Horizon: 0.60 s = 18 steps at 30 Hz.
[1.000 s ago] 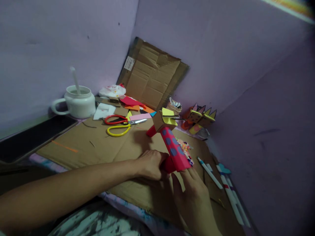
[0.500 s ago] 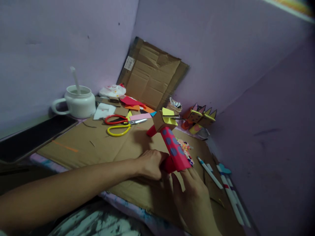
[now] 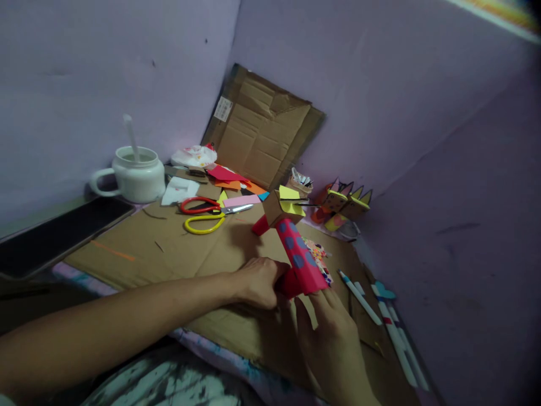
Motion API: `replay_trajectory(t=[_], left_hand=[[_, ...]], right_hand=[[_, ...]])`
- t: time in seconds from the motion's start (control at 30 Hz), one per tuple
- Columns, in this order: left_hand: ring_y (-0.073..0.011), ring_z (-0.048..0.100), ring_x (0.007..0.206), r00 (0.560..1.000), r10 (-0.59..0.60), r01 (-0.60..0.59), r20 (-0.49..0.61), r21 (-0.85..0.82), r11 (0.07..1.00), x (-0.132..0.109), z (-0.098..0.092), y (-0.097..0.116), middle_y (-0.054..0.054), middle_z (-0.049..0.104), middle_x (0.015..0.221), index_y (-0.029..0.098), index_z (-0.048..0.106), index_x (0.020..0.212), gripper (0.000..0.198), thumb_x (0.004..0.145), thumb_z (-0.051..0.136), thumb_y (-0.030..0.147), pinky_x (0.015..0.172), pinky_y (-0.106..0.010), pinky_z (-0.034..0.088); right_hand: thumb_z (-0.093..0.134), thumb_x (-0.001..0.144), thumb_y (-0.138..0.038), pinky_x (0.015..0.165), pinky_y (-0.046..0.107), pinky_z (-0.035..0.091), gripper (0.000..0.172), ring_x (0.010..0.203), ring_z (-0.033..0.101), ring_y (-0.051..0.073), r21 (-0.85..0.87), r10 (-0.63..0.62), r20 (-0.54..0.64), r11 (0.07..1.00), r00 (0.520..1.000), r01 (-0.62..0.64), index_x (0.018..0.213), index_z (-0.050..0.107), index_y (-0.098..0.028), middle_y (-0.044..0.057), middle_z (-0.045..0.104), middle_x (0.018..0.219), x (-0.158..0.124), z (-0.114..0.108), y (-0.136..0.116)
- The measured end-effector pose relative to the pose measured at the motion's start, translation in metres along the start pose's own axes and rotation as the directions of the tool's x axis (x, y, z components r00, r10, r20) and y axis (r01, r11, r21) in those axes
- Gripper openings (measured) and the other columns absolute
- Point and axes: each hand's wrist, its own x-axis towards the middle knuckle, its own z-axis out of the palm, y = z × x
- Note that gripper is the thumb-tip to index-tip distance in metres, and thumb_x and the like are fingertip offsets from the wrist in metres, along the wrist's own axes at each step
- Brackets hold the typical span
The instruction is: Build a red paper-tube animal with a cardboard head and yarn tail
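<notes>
A red paper tube figure point(image 3: 300, 256) with blue dots, a brown head and yellow flaps stands tilted over the cardboard mat point(image 3: 169, 248). My right hand point(image 3: 333, 338) has its fingers pushed up into the tube's lower end, carrying it. My left hand point(image 3: 257, 282) is closed, pinching a small red part at the tube's base.
Red and yellow scissors point(image 3: 203, 214) lie on the mat. A white mug point(image 3: 135, 177) with a stick, a dark tablet point(image 3: 54, 234), coloured paper scraps point(image 3: 234, 183), several paper figures point(image 3: 346, 206), pens point(image 3: 380, 316) and a propped cardboard sheet point(image 3: 262, 135) surround the spot.
</notes>
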Motion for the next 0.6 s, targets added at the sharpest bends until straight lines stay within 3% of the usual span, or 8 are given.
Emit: replay_trajectory(t=[0.17,0.6], left_hand=[[-0.0129,0.050,0.053,1.000,0.026,-0.026,-0.004,0.015,1.000,0.0008,0.0007,-0.0017,0.003,0.056,0.060,0.021,0.048,0.067,0.020,0.057,0.061,0.034,0.046,-0.021,0.035],[-0.0155,0.055,0.057,0.999,-0.042,0.042,0.002,0.021,0.999,0.0009,-0.0013,0.0027,0.000,0.061,0.064,0.020,0.057,0.075,0.020,0.062,0.060,0.035,0.048,-0.021,0.036]], right_hand=[[0.046,0.080,-0.015,0.062,0.034,0.045,0.019,0.076,0.055,0.023,0.002,0.000,0.007,1.000,1.000,0.000,0.096,0.056,-0.019,0.007,0.060,0.084,-0.0022,-0.0004,0.0004],[0.048,0.081,-0.018,0.068,0.038,0.049,0.024,0.084,0.058,0.026,0.026,0.020,0.028,0.999,0.999,-0.021,0.103,0.056,-0.019,0.009,0.062,0.091,-0.0020,-0.0011,0.0009]])
